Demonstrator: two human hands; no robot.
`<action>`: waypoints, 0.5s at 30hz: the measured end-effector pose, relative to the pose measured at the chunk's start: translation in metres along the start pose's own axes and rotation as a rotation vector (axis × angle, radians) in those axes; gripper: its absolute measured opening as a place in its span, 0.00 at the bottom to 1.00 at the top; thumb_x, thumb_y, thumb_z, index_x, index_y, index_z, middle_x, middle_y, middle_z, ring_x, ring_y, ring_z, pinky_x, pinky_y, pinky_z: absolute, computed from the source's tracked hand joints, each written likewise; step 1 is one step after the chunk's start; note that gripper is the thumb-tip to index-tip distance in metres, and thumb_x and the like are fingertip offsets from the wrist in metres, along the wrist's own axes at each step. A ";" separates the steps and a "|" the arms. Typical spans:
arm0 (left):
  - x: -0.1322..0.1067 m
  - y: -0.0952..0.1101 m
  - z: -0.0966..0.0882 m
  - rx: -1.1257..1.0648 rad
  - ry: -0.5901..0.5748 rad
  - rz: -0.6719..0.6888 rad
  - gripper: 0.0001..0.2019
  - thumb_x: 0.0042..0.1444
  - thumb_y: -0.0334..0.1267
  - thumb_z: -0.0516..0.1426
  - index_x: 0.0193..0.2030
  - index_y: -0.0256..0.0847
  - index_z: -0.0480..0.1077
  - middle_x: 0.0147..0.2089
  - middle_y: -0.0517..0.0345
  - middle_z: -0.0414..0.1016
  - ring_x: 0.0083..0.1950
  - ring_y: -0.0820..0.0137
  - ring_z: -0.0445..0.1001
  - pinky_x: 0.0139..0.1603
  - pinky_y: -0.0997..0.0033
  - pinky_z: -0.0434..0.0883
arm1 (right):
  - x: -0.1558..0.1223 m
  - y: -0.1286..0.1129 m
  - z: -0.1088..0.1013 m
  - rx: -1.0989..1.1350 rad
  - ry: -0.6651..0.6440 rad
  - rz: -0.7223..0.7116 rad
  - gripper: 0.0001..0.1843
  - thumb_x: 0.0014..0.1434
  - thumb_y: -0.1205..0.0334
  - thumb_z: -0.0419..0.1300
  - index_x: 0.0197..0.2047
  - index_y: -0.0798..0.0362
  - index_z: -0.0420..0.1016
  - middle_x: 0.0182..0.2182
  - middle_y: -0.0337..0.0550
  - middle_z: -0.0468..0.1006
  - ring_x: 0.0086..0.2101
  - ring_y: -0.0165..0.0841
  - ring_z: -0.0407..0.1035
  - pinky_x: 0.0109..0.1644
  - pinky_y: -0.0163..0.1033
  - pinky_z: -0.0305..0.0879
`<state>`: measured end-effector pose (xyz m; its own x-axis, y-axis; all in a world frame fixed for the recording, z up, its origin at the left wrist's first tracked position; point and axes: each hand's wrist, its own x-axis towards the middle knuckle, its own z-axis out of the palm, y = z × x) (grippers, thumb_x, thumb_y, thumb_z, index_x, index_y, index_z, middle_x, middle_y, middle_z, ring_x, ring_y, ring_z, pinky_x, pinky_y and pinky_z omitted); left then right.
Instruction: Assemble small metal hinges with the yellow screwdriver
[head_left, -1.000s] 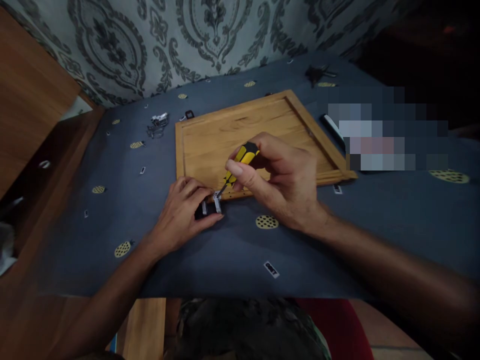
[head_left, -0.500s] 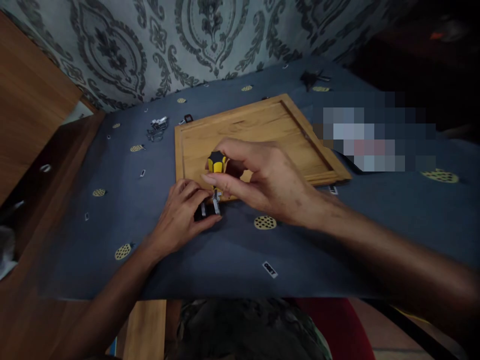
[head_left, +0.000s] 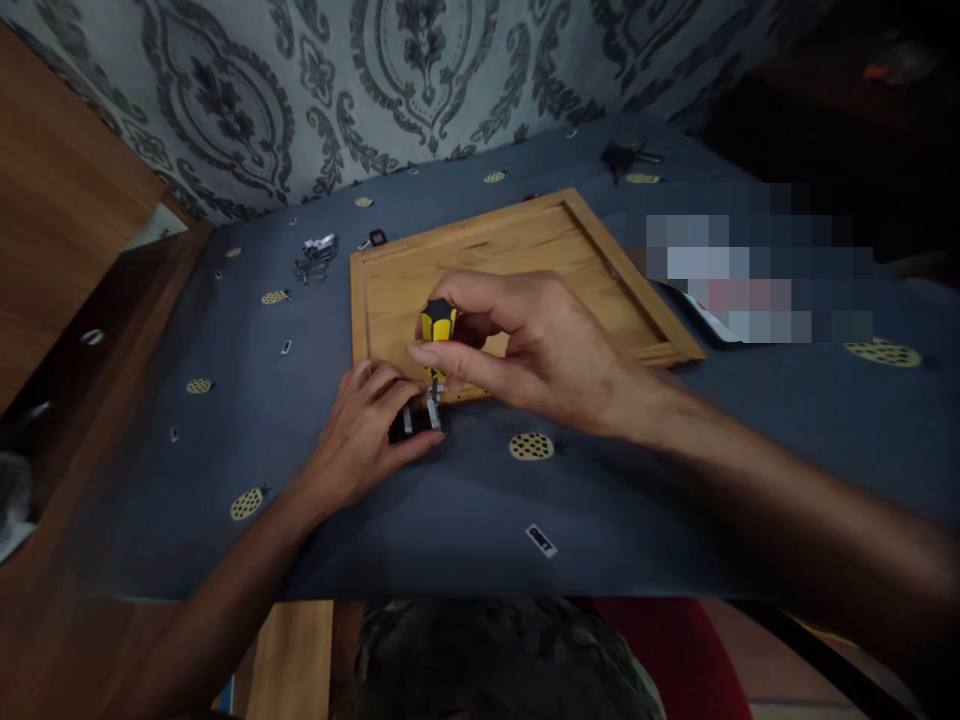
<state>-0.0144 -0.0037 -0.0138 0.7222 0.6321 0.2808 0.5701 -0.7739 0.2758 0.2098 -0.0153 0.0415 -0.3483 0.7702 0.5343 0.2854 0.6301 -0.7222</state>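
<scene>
Pinching the metal fitting (head_left: 433, 412) between thumb and bent fingers, the left hand (head_left: 375, 420) held it at the near edge of the wooden panel (head_left: 480, 255), close to the panel's left corner. Just above it, the right hand (head_left: 544, 350) had thumb and fingers clamped on the yellow-and-black handle of the screwdriver (head_left: 438, 322), whose shaft pointed down at the fitting. Whether the tip sat fully in a screw head could not be told, for the hands hid much of the spot.

Doing this well, I judged, called for a shaft in line with the screw, steady downward pressure and short turns, with the left fingertips clear of the tip in case it slipped. A fitting squeezed crookedly would likely have driven the screw askew.

Beyond the hands, the panel lay flat on the patterned blue cloth (head_left: 637, 520), its raised rim around a recessed middle. Past its right side lay a dark-edged flat object (head_left: 724, 325), mostly pixelated. Farther left rested loose metal pieces (head_left: 315, 255), and near the panel's far-left corner a small black loop (head_left: 377, 237). None of these blocked the work. Farthest back were a dark tool (head_left: 619, 158) and the ornate wall covering (head_left: 427, 70).
</scene>
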 end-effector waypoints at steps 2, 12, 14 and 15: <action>0.000 0.000 0.000 0.000 -0.001 0.002 0.17 0.62 0.47 0.65 0.54 0.43 0.73 0.52 0.51 0.76 0.58 0.55 0.68 0.60 0.50 0.69 | -0.001 0.001 0.000 0.009 -0.002 0.005 0.15 0.68 0.55 0.62 0.32 0.50 0.65 0.25 0.32 0.67 0.26 0.26 0.63 0.30 0.36 0.59; 0.000 0.000 0.000 -0.013 -0.027 -0.019 0.16 0.62 0.46 0.66 0.53 0.42 0.73 0.51 0.52 0.75 0.56 0.57 0.68 0.59 0.52 0.68 | -0.007 0.004 0.000 -0.020 0.112 -0.005 0.16 0.68 0.50 0.63 0.32 0.50 0.69 0.25 0.32 0.70 0.27 0.27 0.64 0.31 0.35 0.62; 0.000 0.000 0.000 -0.010 -0.026 -0.019 0.16 0.62 0.47 0.65 0.52 0.42 0.73 0.49 0.53 0.75 0.54 0.57 0.68 0.57 0.53 0.68 | -0.008 0.002 0.001 0.002 0.143 0.012 0.17 0.67 0.48 0.63 0.32 0.50 0.69 0.26 0.33 0.71 0.27 0.27 0.66 0.31 0.35 0.62; 0.000 0.000 0.000 -0.008 -0.020 -0.019 0.16 0.62 0.47 0.65 0.51 0.43 0.73 0.48 0.53 0.75 0.54 0.58 0.68 0.57 0.53 0.68 | -0.008 0.001 0.001 0.012 0.155 0.019 0.18 0.67 0.47 0.63 0.33 0.50 0.70 0.26 0.33 0.71 0.27 0.27 0.66 0.31 0.35 0.62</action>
<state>-0.0143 -0.0035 -0.0138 0.7190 0.6458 0.2567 0.5807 -0.7612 0.2886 0.2121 -0.0206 0.0360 -0.2003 0.7888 0.5810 0.2799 0.6144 -0.7377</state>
